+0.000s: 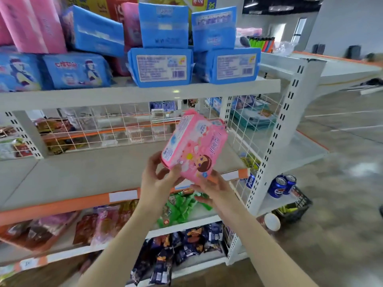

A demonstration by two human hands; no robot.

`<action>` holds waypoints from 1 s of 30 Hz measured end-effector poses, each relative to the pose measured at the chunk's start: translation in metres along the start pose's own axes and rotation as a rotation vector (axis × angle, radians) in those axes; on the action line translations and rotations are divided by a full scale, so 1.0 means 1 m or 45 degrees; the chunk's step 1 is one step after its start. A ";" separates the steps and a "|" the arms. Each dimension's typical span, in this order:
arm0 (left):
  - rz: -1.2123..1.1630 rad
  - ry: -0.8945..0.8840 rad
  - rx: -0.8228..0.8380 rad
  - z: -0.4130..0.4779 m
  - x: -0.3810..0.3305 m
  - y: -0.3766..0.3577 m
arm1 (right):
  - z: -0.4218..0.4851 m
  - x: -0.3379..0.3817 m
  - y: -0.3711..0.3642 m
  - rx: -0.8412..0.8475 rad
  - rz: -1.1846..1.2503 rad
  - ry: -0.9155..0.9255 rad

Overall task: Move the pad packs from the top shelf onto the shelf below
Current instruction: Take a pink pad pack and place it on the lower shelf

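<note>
A pink pad pack [195, 145] with a cartoon girl on it is tilted in the air in front of the shelf below [87, 175]. My left hand [159, 177] grips its lower left corner. My right hand [213, 189] holds its lower right edge from beneath. The top shelf [124, 96] carries several blue pad packs [160, 67] stacked in two layers, with pink packs [31, 23] at the far left. The shelf below is a bare grey board with a wire-grid back.
Lower shelves hold snack bags [103, 222] and green packets [180, 208]. A white perforated upright [275, 137] ends the unit on the right. Beside it stand blue soda cans [281, 185] and a black wire basket [298, 206]. Grey floor lies to the right.
</note>
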State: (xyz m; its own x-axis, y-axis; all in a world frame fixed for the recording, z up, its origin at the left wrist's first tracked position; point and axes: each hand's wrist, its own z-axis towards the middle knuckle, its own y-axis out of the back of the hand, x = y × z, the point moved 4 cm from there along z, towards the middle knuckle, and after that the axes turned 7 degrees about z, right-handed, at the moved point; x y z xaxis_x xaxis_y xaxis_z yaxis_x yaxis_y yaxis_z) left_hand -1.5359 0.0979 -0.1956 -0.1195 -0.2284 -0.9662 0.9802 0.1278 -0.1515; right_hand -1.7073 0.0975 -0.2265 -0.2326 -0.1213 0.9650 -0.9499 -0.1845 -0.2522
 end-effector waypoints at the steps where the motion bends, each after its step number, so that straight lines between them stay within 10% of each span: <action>1: -0.007 -0.008 0.012 -0.004 0.007 -0.005 | 0.002 0.000 -0.002 -0.005 0.084 0.012; 16: 0.074 0.063 0.379 0.065 0.051 0.005 | 0.076 0.028 0.017 -0.189 0.617 0.283; 30: 0.423 0.070 0.345 0.176 0.089 0.040 | 0.148 0.044 0.037 -0.351 -0.286 0.377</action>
State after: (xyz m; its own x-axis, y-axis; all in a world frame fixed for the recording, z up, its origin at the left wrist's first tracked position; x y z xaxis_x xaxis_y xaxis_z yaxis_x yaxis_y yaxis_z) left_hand -1.4794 -0.0870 -0.2508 0.2082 -0.1651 -0.9641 0.9721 -0.0741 0.2226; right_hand -1.7220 -0.0594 -0.2037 -0.0259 0.1831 0.9828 -0.9943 0.0970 -0.0443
